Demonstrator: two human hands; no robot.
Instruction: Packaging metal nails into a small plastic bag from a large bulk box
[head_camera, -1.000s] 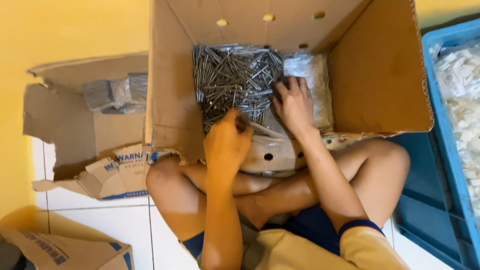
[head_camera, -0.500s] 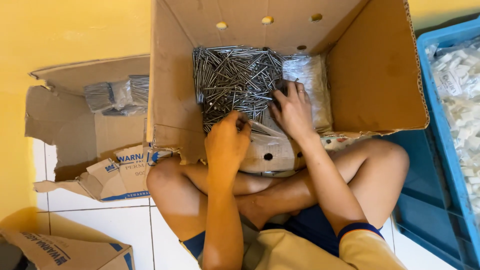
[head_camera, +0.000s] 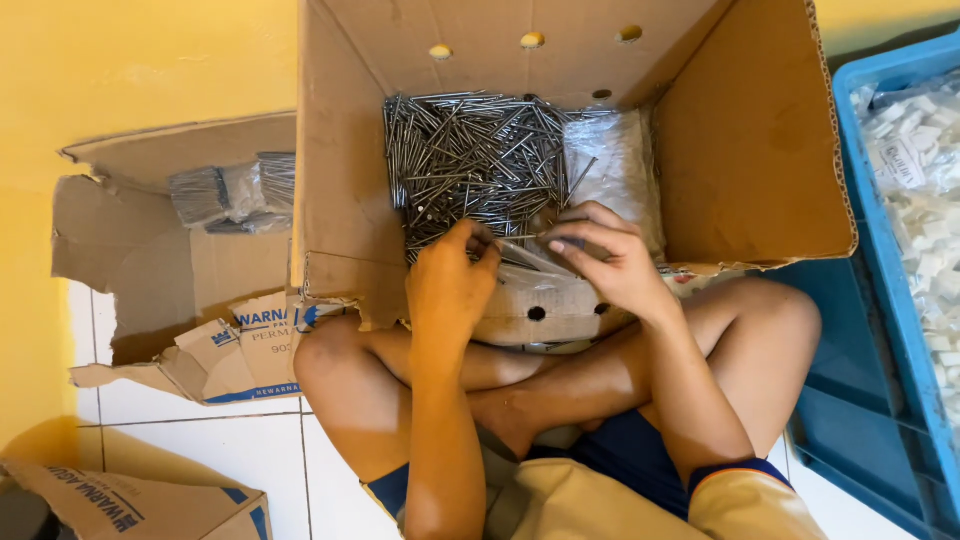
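A heap of loose steel nails (head_camera: 470, 160) lies in an open cardboard box (head_camera: 340, 150) in front of my crossed legs. My left hand (head_camera: 450, 285) is closed at the near edge of the heap, gripping the mouth of a small clear plastic bag (head_camera: 528, 262). My right hand (head_camera: 610, 260) is drawn back beside it, with fingertips pinched on a few nails just over the bag. A crumpled clear plastic sheet (head_camera: 620, 160) covers the box floor to the right of the nails.
A blue plastic crate (head_camera: 880, 300) with several small white pieces (head_camera: 925, 180) stands at the right. A torn cardboard box (head_camera: 150, 250) on the left holds bagged nail bundles (head_camera: 225, 185). Another carton (head_camera: 130, 500) sits at the bottom left on white tiles by a yellow wall.
My right hand has lifted off the nail heap and pulled back toward my left hand, fingers now pinched together. My left hand has stayed in place.
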